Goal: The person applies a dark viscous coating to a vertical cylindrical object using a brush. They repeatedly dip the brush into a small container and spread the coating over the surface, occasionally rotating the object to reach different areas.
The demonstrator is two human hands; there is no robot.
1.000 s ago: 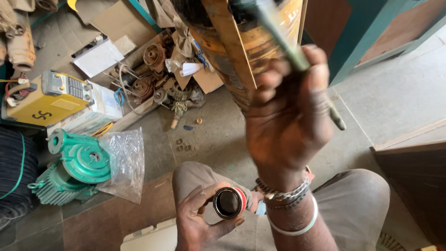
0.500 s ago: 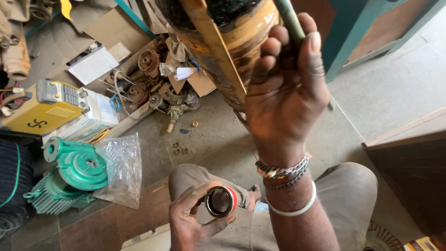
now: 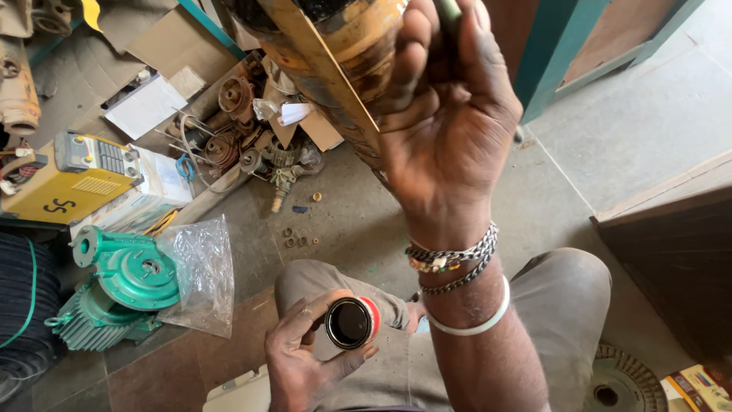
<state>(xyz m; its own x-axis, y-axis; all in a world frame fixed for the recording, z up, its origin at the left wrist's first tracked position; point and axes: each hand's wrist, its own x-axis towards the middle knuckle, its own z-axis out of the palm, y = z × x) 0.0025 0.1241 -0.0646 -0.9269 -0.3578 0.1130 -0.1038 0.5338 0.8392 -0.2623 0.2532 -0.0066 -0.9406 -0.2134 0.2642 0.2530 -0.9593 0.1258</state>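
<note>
Right hand point(image 3: 450, 137) clamps a thin grey tool against the tall rusty-orange wound cylinder point(image 3: 343, 53), left hand point(image 3: 305, 366) cups a small open red-banded tin point(image 3: 351, 323) over the knee — tilt it, contents probably spill.

Your right hand point(image 3: 446, 122) is up at top centre, wrapped around a rod point(image 3: 450, 15) and touching the big cylinder point(image 3: 335, 53) just left of it. Your left hand point(image 3: 305, 358) sits at bottom centre on your knee point(image 3: 320, 282), with the can point(image 3: 349, 323) in its fingers. Left of the knee lies a plastic bag point(image 3: 200, 271), touching the pump point(image 3: 122, 286) at the left edge. Above the pump sits a box-shaped machine point(image 3: 69, 179). A scrap pile point(image 3: 252, 149) lies in the upper left, behind the cylinder. A disc point(image 3: 621, 385) lies at lower right.
</note>
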